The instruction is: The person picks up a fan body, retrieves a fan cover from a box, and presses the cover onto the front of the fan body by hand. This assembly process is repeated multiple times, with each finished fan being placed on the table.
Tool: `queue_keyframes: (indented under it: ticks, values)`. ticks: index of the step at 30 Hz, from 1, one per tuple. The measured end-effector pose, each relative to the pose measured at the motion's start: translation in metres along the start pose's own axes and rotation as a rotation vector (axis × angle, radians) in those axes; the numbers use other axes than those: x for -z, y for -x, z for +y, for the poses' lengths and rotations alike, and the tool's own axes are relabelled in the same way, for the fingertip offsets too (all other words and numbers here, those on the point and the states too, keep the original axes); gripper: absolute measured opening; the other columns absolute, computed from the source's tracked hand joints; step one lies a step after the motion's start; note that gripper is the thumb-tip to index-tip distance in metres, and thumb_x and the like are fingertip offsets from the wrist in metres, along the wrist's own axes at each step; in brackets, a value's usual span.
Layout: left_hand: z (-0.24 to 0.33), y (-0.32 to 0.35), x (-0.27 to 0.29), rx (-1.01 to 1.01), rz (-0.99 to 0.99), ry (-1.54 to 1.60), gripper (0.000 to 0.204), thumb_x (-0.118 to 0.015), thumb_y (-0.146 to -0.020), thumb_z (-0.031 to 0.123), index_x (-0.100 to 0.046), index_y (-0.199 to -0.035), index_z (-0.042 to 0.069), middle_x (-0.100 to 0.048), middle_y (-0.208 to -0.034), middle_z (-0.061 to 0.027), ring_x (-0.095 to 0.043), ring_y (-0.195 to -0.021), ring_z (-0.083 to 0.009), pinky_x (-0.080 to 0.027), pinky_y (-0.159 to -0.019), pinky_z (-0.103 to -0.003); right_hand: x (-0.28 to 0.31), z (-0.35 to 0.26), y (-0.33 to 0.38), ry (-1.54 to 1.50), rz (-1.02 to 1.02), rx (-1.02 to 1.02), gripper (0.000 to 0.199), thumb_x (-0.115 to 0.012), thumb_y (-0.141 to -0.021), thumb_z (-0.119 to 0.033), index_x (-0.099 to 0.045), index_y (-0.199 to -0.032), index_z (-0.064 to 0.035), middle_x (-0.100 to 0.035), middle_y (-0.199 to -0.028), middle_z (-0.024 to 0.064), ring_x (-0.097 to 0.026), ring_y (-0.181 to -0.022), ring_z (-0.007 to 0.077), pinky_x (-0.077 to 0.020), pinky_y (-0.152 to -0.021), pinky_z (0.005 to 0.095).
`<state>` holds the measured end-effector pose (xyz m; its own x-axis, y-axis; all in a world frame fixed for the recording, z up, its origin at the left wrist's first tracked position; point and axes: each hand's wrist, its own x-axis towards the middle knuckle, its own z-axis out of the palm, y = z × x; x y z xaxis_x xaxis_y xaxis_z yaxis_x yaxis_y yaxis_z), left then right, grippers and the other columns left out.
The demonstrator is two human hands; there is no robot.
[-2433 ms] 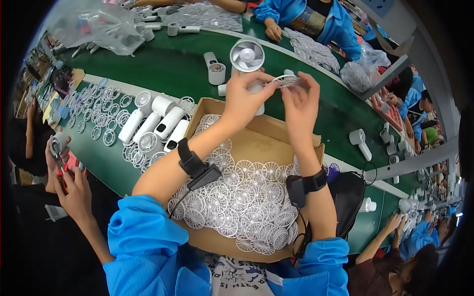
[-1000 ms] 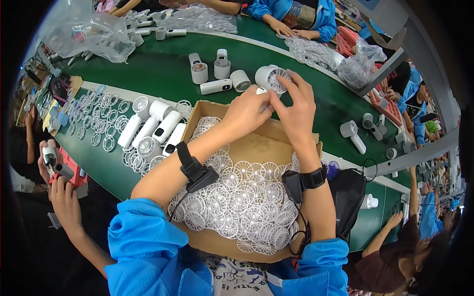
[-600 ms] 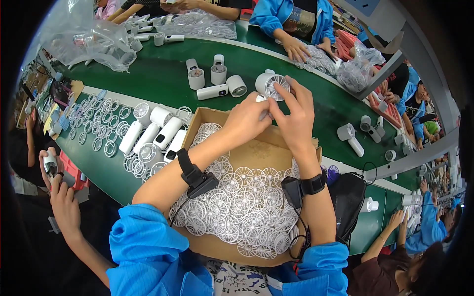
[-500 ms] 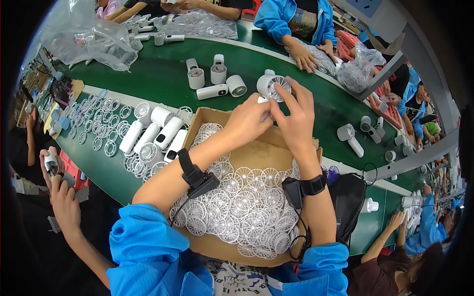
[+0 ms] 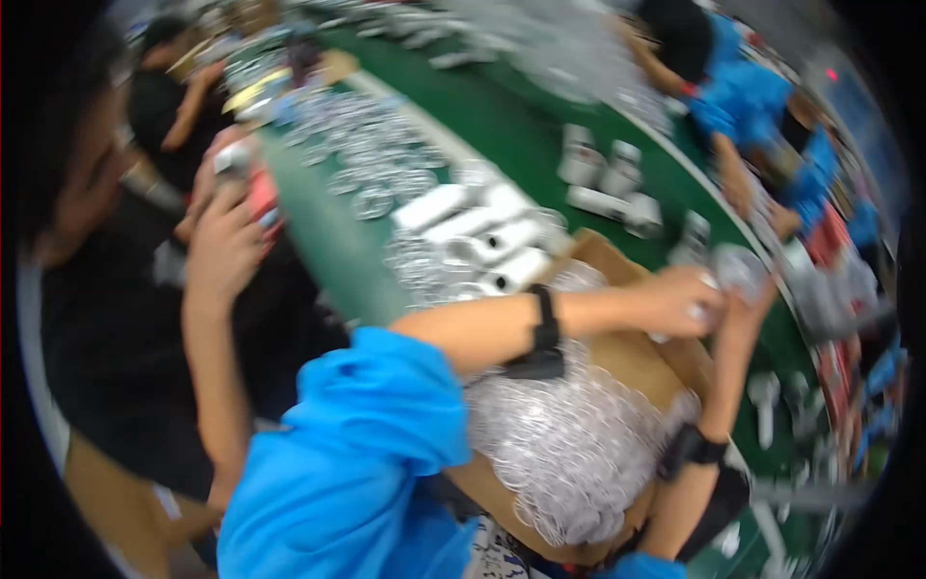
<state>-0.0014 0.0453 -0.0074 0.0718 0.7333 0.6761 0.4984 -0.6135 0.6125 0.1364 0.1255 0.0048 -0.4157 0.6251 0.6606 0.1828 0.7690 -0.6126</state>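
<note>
Fan: a white plastic handheld fan with a round head was held up past the far side of a brown cardboard box, over the green tabletop.
Left hand: the worker's left hand was curled narrow, apparently on the fan's body.
Right hand: the right hand was up against the round head; too smeared from where I stood to tell how wide its fingers were.
Box stock: thin white spoked plastic discs lay heaped inside, below both forearms.
Beside box: white long-bodied plastic fan parts lay to the left, pale plastic rings beyond.
Good handling, my judgement: left grip firm and still, right fingertips working round the rim, pressure even, thin spokes spared.
Watch for: a tilted fan or hurried glance away could spoil alignment.
Not told: whether a disc sat in the head.
</note>
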Motion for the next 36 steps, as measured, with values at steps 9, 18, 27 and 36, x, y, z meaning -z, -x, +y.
queue_keyframes:
  ticks: [9, 18, 27, 36]
  values:
    - [0.016, -0.001, 0.008, 0.219, 0.277, 0.462, 0.034, -0.051, -0.086, 0.018, -0.047, -0.118, 0.008, -0.060, -0.084, -0.0127, -0.059, -0.068, -0.0261, -0.046, -0.061, -0.035, -0.001, -0.023, -0.007, -0.862, -0.100, -0.357, 0.056, -0.056, -0.092, -0.014, -0.029, -0.140, -0.0050, -0.042, -0.132, 0.0125, -0.044, -0.119, 0.0221, -0.0363, -0.101, 0.0349]
    - [0.032, -0.006, 0.028, 0.326, 0.095, 0.437, 0.043, -0.040, -0.093, 0.020, -0.040, -0.134, 0.011, -0.066, -0.094, -0.0161, -0.062, -0.060, -0.0238, -0.049, -0.060, -0.032, -0.006, -0.027, -0.002, -0.801, 0.035, -0.372, 0.048, -0.048, -0.096, -0.024, -0.033, -0.138, -0.0058, -0.043, -0.131, 0.0129, -0.046, -0.118, 0.0216, -0.0395, -0.097, 0.0338]
    - [0.027, -0.001, 0.035, 0.177, 0.149, 0.180, 0.056, -0.061, -0.079, 0.028, -0.044, -0.131, 0.014, -0.066, -0.089, -0.0159, -0.065, -0.073, -0.0320, -0.051, -0.069, -0.035, -0.003, -0.018, -0.004, -0.754, -0.040, -0.397, 0.045, -0.045, -0.097, -0.027, -0.037, -0.134, -0.0031, -0.044, -0.131, 0.0131, -0.048, -0.117, 0.0226, -0.0408, -0.098, 0.0361]
    - [0.013, -0.014, 0.024, 0.064, 0.099, 0.127, 0.055, -0.071, -0.071, 0.033, -0.053, -0.119, 0.014, -0.064, -0.104, -0.0110, -0.064, -0.088, -0.0329, -0.051, -0.075, -0.036, 0.014, 0.004, 0.001, -0.688, 0.021, -0.370, 0.032, -0.053, -0.093, -0.021, -0.051, -0.118, -0.0004, -0.057, -0.114, 0.0112, -0.057, -0.104, 0.0204, -0.0471, -0.090, 0.0342]
